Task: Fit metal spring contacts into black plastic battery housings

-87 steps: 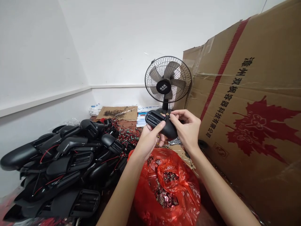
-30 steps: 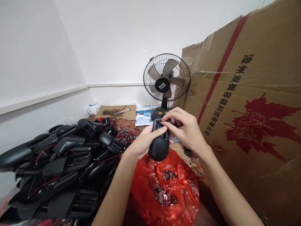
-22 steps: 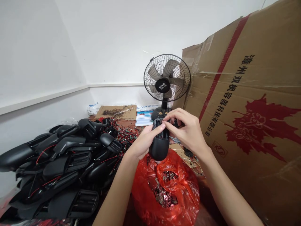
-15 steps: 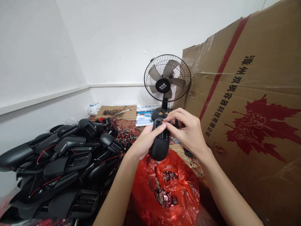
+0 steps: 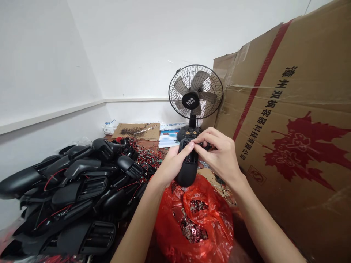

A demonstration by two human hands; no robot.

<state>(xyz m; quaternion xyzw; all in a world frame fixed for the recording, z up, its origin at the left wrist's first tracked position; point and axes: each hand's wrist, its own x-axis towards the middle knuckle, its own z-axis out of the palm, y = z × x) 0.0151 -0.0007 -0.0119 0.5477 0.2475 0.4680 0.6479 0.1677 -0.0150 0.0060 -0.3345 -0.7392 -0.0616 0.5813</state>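
Observation:
A black plastic housing with a battery compartment (image 5: 186,173) is held upright in my left hand (image 5: 174,160), the thumb pressed over the compartment. My right hand (image 5: 216,148) is closed in a pinch at the compartment's upper right edge, touching the left thumb tip; whatever lies between its fingertips is too small to make out. Right below the housing sits a red plastic bag (image 5: 219,226), open at the top, with many small shiny metal contact pieces (image 5: 193,230) inside.
Many similar black housings (image 5: 79,193) are heaped at the left, some with red wires. Behind them lie tangled small wired parts (image 5: 145,155) and a cardboard sheet (image 5: 137,130) with dark bits. A desk fan (image 5: 195,93) stands at the back; a large carton (image 5: 274,128) walls off the right.
Both hands and the housing stay nearly in place. The right fingertips and left thumb shift only slightly on the compartment, and the view moves a little.

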